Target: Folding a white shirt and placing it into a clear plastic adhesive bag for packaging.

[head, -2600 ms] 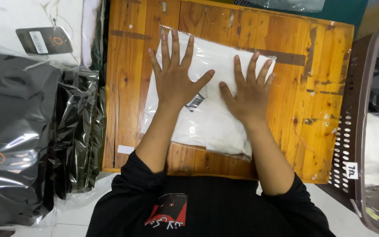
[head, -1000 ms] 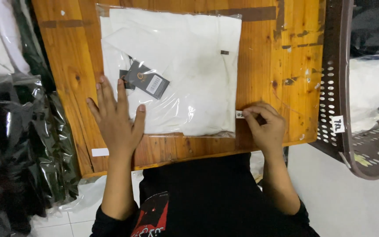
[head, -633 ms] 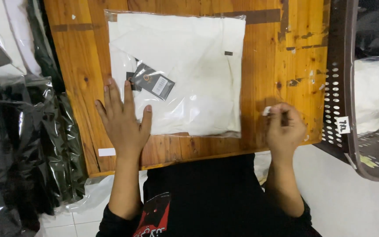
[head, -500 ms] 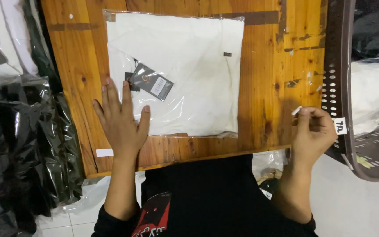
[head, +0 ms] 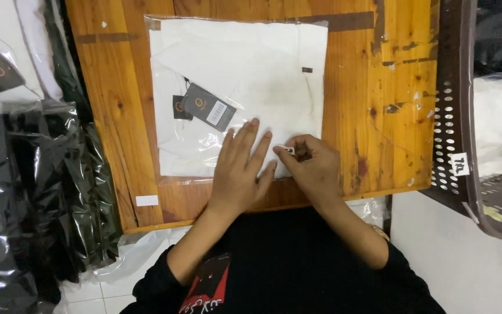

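The wooden surface (head: 379, 87) carries the bagged white shirt (head: 239, 87) at centre frame. The left hand (head: 239, 174), still flat and released, presses its lower edge; the right hand (head: 315, 168) has returned from the right, pinching a small white sticker (head: 287, 150) onto the bag.

My hands (head: 274, 168) press a glossy clear plastic bag (head: 236, 96) over white cloth, on a scuffed, varnished wood tabletop (head: 379, 87).

A single head-worn camera looks almost straight down from close above the wooden bench (head: 117, 116), the wearer's chest at the bottom edge; bagged dark clothing (head: 24, 192) lies left of the bench, a brown basket (head: 454, 104) right.
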